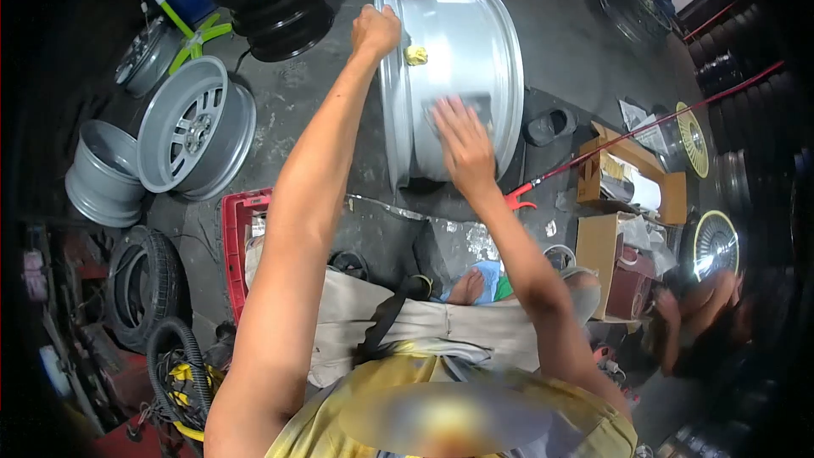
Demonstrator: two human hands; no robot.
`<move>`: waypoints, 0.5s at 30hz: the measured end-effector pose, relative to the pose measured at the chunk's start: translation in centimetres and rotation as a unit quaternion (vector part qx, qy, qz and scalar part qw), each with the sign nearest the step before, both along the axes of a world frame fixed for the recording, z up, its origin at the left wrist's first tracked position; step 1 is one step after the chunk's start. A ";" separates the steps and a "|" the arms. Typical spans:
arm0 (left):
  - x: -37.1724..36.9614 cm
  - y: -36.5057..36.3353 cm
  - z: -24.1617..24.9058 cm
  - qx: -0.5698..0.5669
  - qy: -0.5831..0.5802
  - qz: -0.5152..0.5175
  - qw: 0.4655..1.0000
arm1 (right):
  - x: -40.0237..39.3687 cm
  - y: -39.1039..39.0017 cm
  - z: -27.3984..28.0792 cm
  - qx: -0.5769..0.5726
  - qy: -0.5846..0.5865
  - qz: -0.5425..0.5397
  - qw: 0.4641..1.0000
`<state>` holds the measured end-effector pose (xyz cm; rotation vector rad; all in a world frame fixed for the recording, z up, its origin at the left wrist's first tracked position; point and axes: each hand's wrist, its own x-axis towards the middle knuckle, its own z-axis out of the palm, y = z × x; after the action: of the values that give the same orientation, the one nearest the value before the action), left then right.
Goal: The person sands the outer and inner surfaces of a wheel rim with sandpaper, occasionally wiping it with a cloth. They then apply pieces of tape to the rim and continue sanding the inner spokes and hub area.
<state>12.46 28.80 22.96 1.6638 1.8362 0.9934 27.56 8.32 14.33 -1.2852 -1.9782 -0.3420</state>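
Note:
A silver wheel rim stands on its edge on the dark floor in front of me. My left hand is closed around the flange on the rim's left side. Flat against the barrel, with fingers stretched out, lies my right hand. A dark grey patch, like a thin sheet, shows around and beneath those fingers; I cannot tell whether it is sandpaper. A small crumpled yellow piece sits on the barrel between my hands.
Two silver wheels and a tyre are at left, below black stacked rims. A red crate sits by my leg. To the right are cardboard boxes, a red pole and another person's hands.

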 end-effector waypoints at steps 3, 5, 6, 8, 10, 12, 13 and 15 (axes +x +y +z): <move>-0.4 0.6 0.0 -0.021 0.008 -0.004 1.000 | -1.9 2.6 1.8 0.016 0.037 0.014 0.999; -0.6 1.0 0.0 -0.013 0.015 -0.006 1.000 | -1.5 0.7 0.4 -0.009 0.005 0.034 0.999; -0.5 1.0 -0.2 -0.012 0.019 -0.006 1.000 | -0.5 -1.0 -1.3 -0.007 0.007 0.023 1.000; -0.1 0.9 -0.2 -0.007 0.013 -0.008 1.000 | 2.5 -3.9 -4.5 -0.059 -0.072 0.093 0.991; 0.0 0.9 -0.4 -0.004 0.025 -0.001 1.000 | 3.2 -2.9 -3.3 -0.038 -0.074 0.093 0.992; -0.4 0.9 -0.8 0.005 0.038 -0.005 0.999 | 2.5 -0.2 -0.6 0.006 -0.039 0.074 0.996; -0.6 0.8 -0.7 0.010 0.044 -0.007 0.999 | 1.5 1.9 1.2 0.029 -0.003 0.046 0.999; -0.6 0.7 -0.7 0.001 0.055 -0.012 0.998 | 0.6 6.3 3.1 0.069 0.083 -0.036 0.993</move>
<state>11.86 29.48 22.30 1.7698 1.8802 0.9109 28.21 14.66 17.41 -1.2557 -1.7419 -0.3874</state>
